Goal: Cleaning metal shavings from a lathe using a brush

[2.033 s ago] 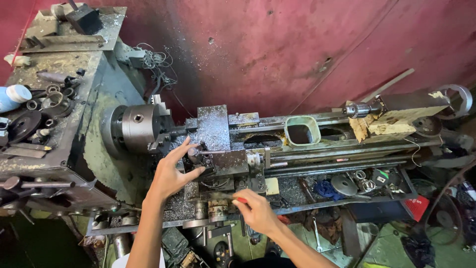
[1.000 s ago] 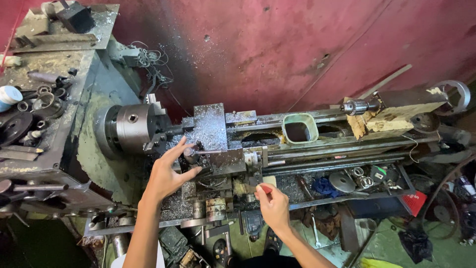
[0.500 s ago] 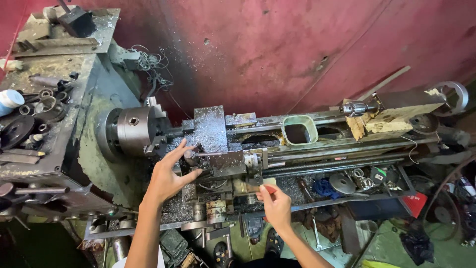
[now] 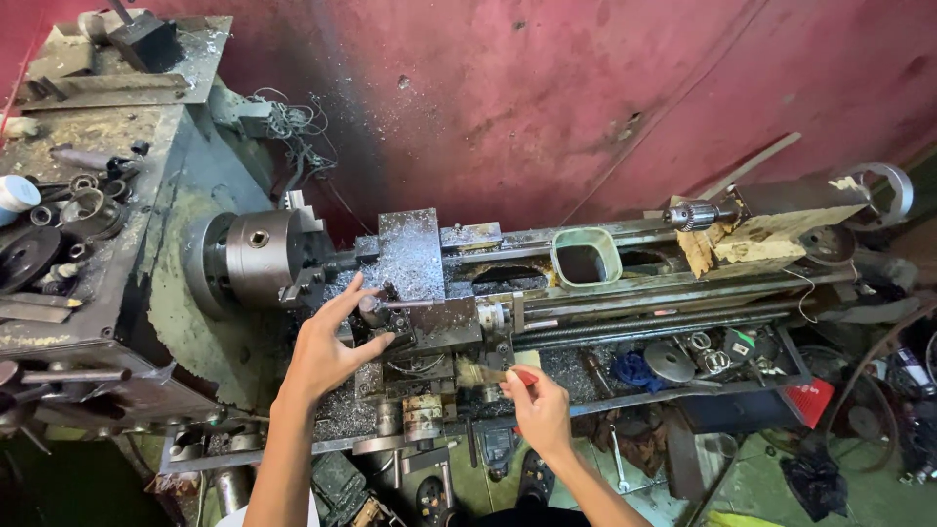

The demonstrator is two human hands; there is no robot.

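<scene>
Our left hand [image 4: 327, 346] rests spread on the tool post [image 4: 376, 312] of the lathe [image 4: 410, 259], right of the chuck [image 4: 256, 256]. Our right hand [image 4: 540, 410] pinches a red-handled brush [image 4: 508, 376] just below the carriage.

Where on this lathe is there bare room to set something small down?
Barest is the bed rails between the pale green rectangular tub and the tailstock. Crowded: the headstock top with rings and tools, the chip-covered carriage by the left hand, and the littered tray.
</scene>
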